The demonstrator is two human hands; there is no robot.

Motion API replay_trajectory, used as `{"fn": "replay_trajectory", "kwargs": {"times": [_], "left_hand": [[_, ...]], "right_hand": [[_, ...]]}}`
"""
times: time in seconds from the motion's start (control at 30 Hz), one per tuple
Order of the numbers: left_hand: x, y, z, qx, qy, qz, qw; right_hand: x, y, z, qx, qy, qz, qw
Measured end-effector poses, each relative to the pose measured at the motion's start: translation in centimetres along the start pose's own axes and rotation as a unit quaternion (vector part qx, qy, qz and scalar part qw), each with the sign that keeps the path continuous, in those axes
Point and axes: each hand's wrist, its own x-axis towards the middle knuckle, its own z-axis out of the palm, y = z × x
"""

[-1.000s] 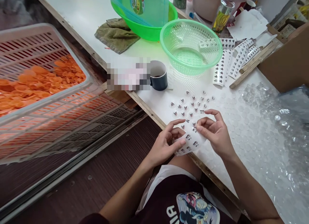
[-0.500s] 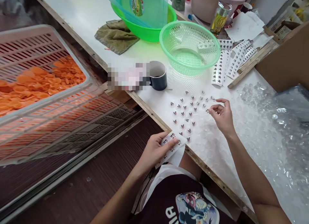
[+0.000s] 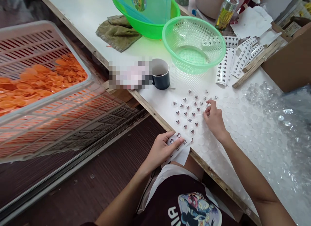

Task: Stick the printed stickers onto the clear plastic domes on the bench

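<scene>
Nearest, at the table's near edge, a sticker sheet (image 3: 181, 145) is being clamped by the left hand (image 3: 161, 150), the thumb being pressed on its face and the fingers being partly hidden beneath. Its printed side is being kept uppermost, presumably so that the motifs are being left within reach. Slightly farther and to the right, the right hand (image 3: 213, 117) is being held low over the white table (image 3: 160, 104), its thumb and fingertips being drawn close together; whether anything is being pinched there cannot be told. Beside those fingertips, mostly to the left, stickered clear discs (image 3: 188, 107) are being kept in a loose cluster. Plain clear discs (image 3: 247, 128) are being spread to the right, probably so that the two groups are being kept distinct.

On the left, orange pieces (image 3: 31, 81) are being contained in a crate (image 3: 46, 102), off the table. Farther, a dark mug (image 3: 161, 79) and a green colander (image 3: 194, 68) are being kept beyond the discs, seemingly out of the hands' way, while spare sheets (image 3: 223, 68) are being laid beside a wooden strip (image 3: 250, 70).

Whereas both hands are being shown at the sheet one second ago, they are now being kept apart. Against half a second ago, the right hand is being carried slightly leftward, while the left grip is being maintained.
</scene>
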Motion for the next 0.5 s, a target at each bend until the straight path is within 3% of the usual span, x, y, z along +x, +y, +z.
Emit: {"fn": "replay_trajectory", "kwargs": {"times": [0.13,0.23,0.37,0.43,0.5], "left_hand": [[0.0,0.1,0.1,-0.006,-0.001,0.008,1.0],[0.0,-0.2,0.1,-0.001,0.001,0.009,1.0],[0.1,-0.5,0.2,0.011,0.005,0.015,1.0],[0.1,-0.5,0.2,0.016,0.007,0.02,1.0],[0.1,-0.5,0.2,0.013,0.006,0.022,1.0]], "right_hand": [[-0.2,-0.5,-0.6,-0.046,0.051,-0.024,0.997],[-0.8,-0.8,-1.7,-0.004,0.081,-0.004,0.997],[-1.4,-0.9,-2.2,0.143,-0.022,0.064,0.987],[-1.5,-0.8,-2.0,0.175,-0.071,0.098,0.977],[-1.4,-0.8,-1.6,0.173,-0.077,0.11,0.976]]}}
